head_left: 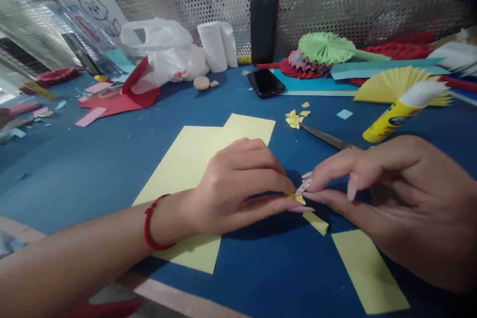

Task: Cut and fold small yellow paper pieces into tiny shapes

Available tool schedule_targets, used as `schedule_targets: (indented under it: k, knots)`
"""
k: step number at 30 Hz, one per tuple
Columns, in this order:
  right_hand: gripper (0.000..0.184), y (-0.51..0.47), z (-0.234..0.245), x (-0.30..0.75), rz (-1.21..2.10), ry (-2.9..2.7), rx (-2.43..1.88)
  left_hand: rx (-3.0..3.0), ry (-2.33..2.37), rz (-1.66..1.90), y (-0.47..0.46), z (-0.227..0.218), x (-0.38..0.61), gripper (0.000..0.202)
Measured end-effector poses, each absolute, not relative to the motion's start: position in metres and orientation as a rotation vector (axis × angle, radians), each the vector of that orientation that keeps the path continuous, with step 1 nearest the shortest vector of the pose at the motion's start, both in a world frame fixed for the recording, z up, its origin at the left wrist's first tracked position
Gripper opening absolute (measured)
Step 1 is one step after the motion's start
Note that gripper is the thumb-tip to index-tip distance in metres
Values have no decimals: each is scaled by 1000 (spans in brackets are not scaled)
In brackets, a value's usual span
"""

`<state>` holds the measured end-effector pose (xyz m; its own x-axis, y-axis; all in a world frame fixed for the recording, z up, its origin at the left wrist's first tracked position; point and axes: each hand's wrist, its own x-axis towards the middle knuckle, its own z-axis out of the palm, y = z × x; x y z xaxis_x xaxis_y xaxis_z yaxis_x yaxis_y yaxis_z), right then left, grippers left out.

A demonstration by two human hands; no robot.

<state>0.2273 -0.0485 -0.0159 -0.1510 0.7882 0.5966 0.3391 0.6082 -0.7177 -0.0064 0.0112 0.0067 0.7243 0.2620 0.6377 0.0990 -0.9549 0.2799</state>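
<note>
Between the fingertips of my left hand (246,184) is a small folded piece of yellow paper (298,198), pinched by thumb and fingers. My right hand (395,194) meets it from the right, thumb and forefinger pressed together at the paper's edge. Just below lies a narrow yellow paper strip (316,223). A larger yellow rectangle (370,271) rests under and in front of my right hand. Yellow sheets (186,159) lie beneath my left hand and forearm. Scissors (328,138) point toward small folded yellow pieces (294,119) beyond my hands.
A glue stick (404,112) stands tilted behind my right hand, near a yellow paper fan (391,87). Farther back are a green fan (326,48), two phones (264,30), a white paper roll (214,47) and a plastic bag (167,54). Red paper (130,99) lies left.
</note>
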Motion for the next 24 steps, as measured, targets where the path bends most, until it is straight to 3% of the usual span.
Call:
schedule_targets:
  k: [24]
  knots:
    - [36,-48,-14,227,450,-1778,-1038,2745,216,1029,12,10,-10,8]
